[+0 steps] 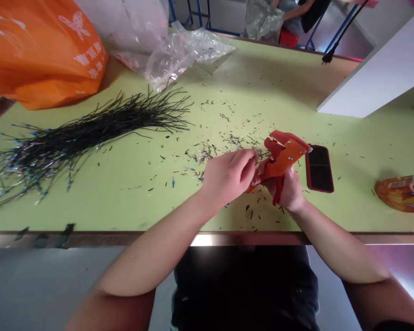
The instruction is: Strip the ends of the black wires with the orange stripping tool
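Right hand clamped on orange-red tool above tabletop; left hand beside it, fingers bunched, grip unclear. Loosely pinched pieces could drop among scraps.

No wording can be read with certainty. An orange bag at the upper left bears a white winged emblem and blurred white lettering; markings on the bottle at the right edge are illegible.

Tabletop: pale green, across the middle
Panel: white, upper right
Floor: grey, lower left
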Demonstrator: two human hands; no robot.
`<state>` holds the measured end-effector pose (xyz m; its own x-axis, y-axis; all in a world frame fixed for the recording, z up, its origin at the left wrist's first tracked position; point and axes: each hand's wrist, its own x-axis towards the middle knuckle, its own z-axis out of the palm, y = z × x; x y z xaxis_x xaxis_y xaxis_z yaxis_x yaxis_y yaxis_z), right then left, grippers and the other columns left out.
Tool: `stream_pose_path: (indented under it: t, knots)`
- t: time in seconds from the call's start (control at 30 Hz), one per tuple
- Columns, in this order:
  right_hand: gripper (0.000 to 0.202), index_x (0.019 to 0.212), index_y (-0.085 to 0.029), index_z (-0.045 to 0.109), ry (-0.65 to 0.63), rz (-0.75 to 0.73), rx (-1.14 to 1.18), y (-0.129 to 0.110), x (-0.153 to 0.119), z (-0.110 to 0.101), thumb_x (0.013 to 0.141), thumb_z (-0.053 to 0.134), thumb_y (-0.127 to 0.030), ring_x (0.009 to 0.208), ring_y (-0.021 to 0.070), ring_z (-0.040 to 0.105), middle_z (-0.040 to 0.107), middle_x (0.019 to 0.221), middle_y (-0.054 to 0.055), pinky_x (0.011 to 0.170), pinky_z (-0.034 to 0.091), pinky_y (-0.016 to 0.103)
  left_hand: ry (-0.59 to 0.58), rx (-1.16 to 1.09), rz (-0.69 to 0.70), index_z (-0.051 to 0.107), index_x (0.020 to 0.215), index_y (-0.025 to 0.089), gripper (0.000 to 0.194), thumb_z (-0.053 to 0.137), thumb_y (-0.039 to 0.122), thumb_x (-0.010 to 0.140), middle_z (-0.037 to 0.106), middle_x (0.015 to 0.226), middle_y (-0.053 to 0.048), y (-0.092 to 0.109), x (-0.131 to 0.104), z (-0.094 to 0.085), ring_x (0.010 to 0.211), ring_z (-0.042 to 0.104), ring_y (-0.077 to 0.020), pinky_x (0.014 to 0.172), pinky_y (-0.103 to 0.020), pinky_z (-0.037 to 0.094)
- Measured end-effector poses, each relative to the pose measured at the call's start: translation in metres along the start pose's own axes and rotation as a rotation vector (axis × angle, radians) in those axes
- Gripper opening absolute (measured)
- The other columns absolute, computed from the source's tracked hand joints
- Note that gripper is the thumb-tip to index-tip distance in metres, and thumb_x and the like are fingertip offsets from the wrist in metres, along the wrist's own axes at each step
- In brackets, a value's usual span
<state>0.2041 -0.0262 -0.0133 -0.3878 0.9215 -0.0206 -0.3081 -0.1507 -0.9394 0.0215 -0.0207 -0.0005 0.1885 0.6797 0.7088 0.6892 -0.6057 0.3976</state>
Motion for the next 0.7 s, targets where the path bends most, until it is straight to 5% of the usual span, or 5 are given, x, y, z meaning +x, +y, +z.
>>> stream_pose_path:
  t: [0.23,0.7]
  knots:
    - [0.057,0.114,-0.030,0.068,0.094,-0.039,-0.013,0.012,0.001,-0.004,0.088,0.058,-0.080,0.095,0.0317,0.071,0.070,0.094,0.008,0.067,0.063,0.043,-0.007,-0.019,0.026,0.065,0.094,0.022,0.013,0.055,0.021,0.102,0.074,0.071,0.002,0.009,-0.002,-0.003,0.057,0.064,-0.0106,0.052,-0.026,0.041]
    - [0.059,0.097,-0.029,0.067,0.238,-0.049,-0.046,0.013,0.003,-0.003,0.088,0.051,-0.085,0.095,0.0315,0.069,0.065,0.083,0.008,0.069,0.063,0.044,-0.028,-0.042,0.099,0.065,0.095,0.022,0.010,0.057,0.017,0.099,0.076,0.072,0.004,0.014,-0.005,-0.003,0.059,0.068,-0.0101,0.054,-0.025,0.045]
